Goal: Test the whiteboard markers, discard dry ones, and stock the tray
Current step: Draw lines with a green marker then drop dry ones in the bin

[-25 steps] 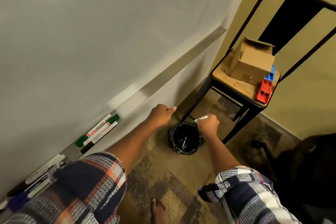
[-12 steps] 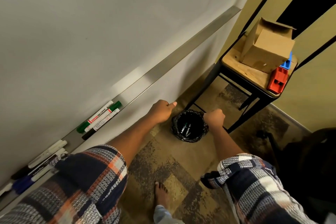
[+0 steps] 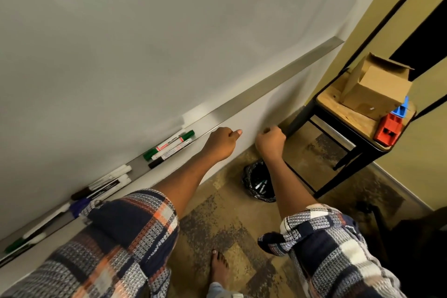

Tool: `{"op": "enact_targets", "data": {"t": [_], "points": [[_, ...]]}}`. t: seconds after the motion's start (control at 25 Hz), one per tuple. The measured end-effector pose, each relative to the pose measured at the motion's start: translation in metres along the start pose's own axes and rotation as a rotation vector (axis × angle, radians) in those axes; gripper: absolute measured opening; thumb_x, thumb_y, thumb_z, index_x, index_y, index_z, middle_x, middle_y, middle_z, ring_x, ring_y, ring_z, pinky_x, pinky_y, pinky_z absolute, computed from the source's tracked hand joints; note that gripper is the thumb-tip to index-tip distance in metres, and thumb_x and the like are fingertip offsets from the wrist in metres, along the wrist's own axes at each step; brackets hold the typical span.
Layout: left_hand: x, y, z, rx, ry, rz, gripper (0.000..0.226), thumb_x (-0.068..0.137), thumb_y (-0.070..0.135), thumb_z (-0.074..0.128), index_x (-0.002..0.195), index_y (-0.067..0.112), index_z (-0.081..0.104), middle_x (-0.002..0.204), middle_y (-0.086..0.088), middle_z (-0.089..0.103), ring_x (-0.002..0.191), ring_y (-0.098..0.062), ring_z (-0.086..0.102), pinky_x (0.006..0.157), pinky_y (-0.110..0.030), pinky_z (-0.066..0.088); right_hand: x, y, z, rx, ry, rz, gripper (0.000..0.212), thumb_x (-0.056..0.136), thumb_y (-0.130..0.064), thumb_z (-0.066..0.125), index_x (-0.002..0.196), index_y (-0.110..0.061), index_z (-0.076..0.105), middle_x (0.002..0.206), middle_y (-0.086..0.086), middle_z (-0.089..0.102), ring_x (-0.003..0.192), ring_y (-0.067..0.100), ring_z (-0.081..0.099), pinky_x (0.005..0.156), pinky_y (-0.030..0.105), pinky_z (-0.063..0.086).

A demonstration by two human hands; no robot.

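Your right hand (image 3: 271, 139) is curled into a loose fist with nothing visible in it. A second ago it held a white marker with a green tip over the bin (image 3: 247, 180). Half a second ago it was already bare above the rim. Now it has lifted clear and sits up against the wall, near your left hand (image 3: 223, 141).

Your left hand has hardly shifted. Its fingers are folded in, the thumb sticks out to the right, and it sits at the front edge of the tray (image 3: 266, 87). Nothing shows in its grip.

The bin stands on the floor below your right forearm, with discarded markers (image 3: 260, 186) lying inside. On the tray, left of your left hand, a green marker (image 3: 169, 144) lies beside a black one (image 3: 169, 153), as before. More markers (image 3: 108, 180) lie further left. The cardboard box (image 3: 377, 89) sits on the chair (image 3: 333, 101).
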State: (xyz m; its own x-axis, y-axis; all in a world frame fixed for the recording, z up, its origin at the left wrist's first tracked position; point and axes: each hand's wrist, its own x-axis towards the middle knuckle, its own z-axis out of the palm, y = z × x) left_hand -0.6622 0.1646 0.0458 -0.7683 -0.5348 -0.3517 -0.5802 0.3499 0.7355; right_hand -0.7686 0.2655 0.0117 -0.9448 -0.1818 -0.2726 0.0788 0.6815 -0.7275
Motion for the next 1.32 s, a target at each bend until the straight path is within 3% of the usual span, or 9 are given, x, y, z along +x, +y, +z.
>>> {"op": "enact_targets", "data": {"t": [0.12,0.24,0.32,0.44,0.52,0.8,0.92,1.16,1.32], "points": [[-0.025,-0.004,-0.029,0.023,0.083,0.013,0.049,0.098,0.04,0.043,0.096,-0.005,0.063,0.095,-0.02,0.067,0.087,-0.033,0.061,0.073,-0.035,0.044,-0.032,-0.045,0.023,0.006,-0.008,-0.148,0.026,0.093,-0.018,0.059,0.114,-0.002,0.062,0.11,0.013,0.065,0.094,0.024,0.063,0.073,0.028,0.048],[-0.046,-0.02,-0.059,-0.003,0.162,-0.004,0.046,0.099,0.037,0.043,0.094,-0.004,0.063,0.095,-0.02,0.067,0.087,-0.034,0.061,0.071,-0.033,0.042,-0.065,-0.08,0.044,0.028,-0.036,-0.26,0.021,0.093,-0.015,0.057,0.107,-0.001,0.064,0.106,0.014,0.065,0.081,0.02,0.058,0.07,0.026,0.043],[-0.062,-0.041,-0.084,-0.083,0.171,-0.015,0.038,0.098,0.032,0.046,0.095,-0.001,0.064,0.096,-0.018,0.067,0.09,-0.035,0.063,0.077,-0.037,0.049,-0.092,-0.095,0.064,0.039,-0.08,-0.341,0.016,0.092,-0.01,0.057,0.102,0.001,0.063,0.104,0.015,0.066,0.079,0.019,0.056,0.07,0.024,0.042],[-0.094,-0.079,-0.127,-0.186,0.193,-0.052,0.021,0.094,0.025,0.055,0.099,0.007,0.065,0.1,-0.014,0.068,0.093,-0.033,0.065,0.086,-0.047,0.054,-0.137,-0.113,0.098,0.005,-0.176,-0.456,0.014,0.089,-0.007,0.059,0.1,0.001,0.064,0.101,0.015,0.067,0.095,0.028,0.06,0.072,0.024,0.039],[-0.117,-0.106,-0.155,-0.134,0.228,-0.094,0.018,0.092,0.02,0.059,0.103,0.007,0.065,0.103,-0.014,0.068,0.095,-0.032,0.065,0.087,-0.044,0.054,-0.168,-0.126,0.122,-0.042,-0.252,-0.53,0.014,0.087,-0.005,0.059,0.098,-0.001,0.067,0.1,0.015,0.069,0.096,0.028,0.062,0.071,0.022,0.038],[-0.204,-0.199,-0.257,0.213,0.173,-0.331,0.027,0.092,0.014,0.06,0.108,-0.007,0.064,0.108,-0.022,0.066,0.098,-0.034,0.062,0.084,-0.036,0.048,-0.282,-0.161,0.206,-0.356,-0.556,-0.855,0.022,0.08,-0.003,0.055,0.092,-0.006,0.073,0.097,0.017,0.07,0.093,0.035,0.064,0.077,0.031,0.05],[-0.232,-0.228,-0.282,0.173,0.141,-0.34,0.017,0.092,0.013,0.059,0.096,-0.003,0.065,0.095,-0.024,0.064,0.08,-0.025,0.057,0.073,-0.031,0.045,-0.316,-0.154,0.227,-0.53,-0.578,-0.978,0.024,0.083,-0.004,0.054,0.1,-0.007,0.07,0.101,0.017,0.068,0.096,0.036,0.063,0.076,0.033,0.049],[-0.269,-0.254,-0.301,0.197,0.092,-0.337,0.026,0.092,0.015,0.06,0.112,-0.002,0.063,0.108,-0.017,0.065,0.095,-0.03,0.062,0.083,-0.036,0.049,-0.37,-0.138,0.267,-0.915,-0.582,-1.448,0.032,0.09,-0.013,0.056,0.121,-0.019,0.063,0.116,0.005,0.066,0.112,0.026,0.056,0.096,0.034,0.038],[-0.284,-0.267,-0.306,0.107,0.053,-0.373,0.029,0.092,0.016,0.061,0.117,0.002,0.06,0.102,-0.012,0.062,0.086,-0.022,0.06,0.08,-0.035,0.051,-0.375,-0.127,0.283,-1.038,-0.497,-1.499,0.026,0.091,-0.013,0.057,0.116,-0.017,0.062,0.114,0.006,0.065,0.11,0.025,0.055,0.097,0.036,0.038]]}}
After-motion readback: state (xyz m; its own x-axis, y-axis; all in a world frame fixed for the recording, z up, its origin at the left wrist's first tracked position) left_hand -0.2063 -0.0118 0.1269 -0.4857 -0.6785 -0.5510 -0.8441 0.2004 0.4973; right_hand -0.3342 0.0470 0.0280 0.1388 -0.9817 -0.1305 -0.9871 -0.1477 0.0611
